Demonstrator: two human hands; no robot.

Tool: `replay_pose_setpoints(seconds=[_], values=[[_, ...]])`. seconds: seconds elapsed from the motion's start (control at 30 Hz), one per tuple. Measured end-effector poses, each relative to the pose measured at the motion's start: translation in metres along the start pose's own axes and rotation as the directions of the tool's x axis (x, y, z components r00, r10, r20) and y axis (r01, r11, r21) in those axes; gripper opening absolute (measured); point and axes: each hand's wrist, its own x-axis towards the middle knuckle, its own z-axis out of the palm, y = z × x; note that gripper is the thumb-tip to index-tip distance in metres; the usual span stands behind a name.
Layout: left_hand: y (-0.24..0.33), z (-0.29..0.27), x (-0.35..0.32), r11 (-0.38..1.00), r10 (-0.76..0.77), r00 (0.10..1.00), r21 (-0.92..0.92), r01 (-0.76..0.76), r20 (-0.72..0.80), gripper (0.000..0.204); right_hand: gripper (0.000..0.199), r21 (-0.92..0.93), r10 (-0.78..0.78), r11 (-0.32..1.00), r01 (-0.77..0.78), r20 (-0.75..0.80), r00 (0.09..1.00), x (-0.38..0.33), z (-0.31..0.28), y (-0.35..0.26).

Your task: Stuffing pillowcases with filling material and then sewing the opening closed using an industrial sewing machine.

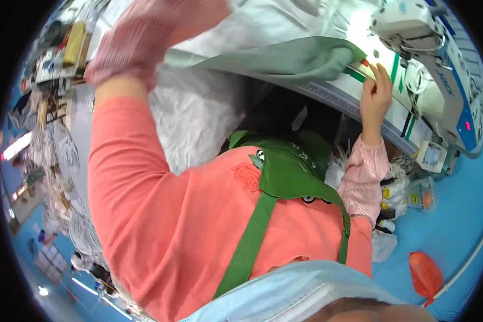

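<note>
My right hand [376,96] is over the white sewing table [404,102] with its fingers stretched out. Its fingertips meet the right end of a long grey-green fabric piece [284,60], beside a small red spot. I see a gap between thumb and forefinger. The fabric runs leftward along the table's near edge and narrows. My left arm, in a ribbed pink sleeve cover [139,40], is raised at the upper left and smeared by motion. The left hand itself lies beyond the top edge of the picture.
A white and blue sewing machine [446,80] stands just right of my right hand, its lamp lighting the table. White cloth [190,115] hangs at the left of the table. Piled bundles [64,177] line the far left. A red bag [426,275] is on the blue floor.
</note>
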Motion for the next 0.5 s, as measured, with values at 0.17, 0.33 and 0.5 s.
replay_pose_setpoints(seconds=[0.17, 0.33, 0.5], values=[[0.065, 0.003, -0.284, 0.861, -0.403, 0.741, 0.052, 0.506, -0.537, 0.037, 0.026, 0.079, -0.122, 0.989, 0.122, -0.016, 0.992, -0.08, -0.005, -0.048], [0.041, 0.071, -0.351, 0.777, -0.404, 0.767, 0.256, 0.575, -0.498, 0.05, 0.027, 0.142, -0.067, 0.988, 0.052, 0.099, 0.993, -0.105, -0.005, -0.089], [-0.048, 0.073, -0.382, 0.7, -0.49, 0.629, 0.157, 0.697, -0.604, 0.052, 0.026, 0.103, -0.238, 0.967, 0.231, 0.058, 0.97, -0.096, -0.008, -0.121]])
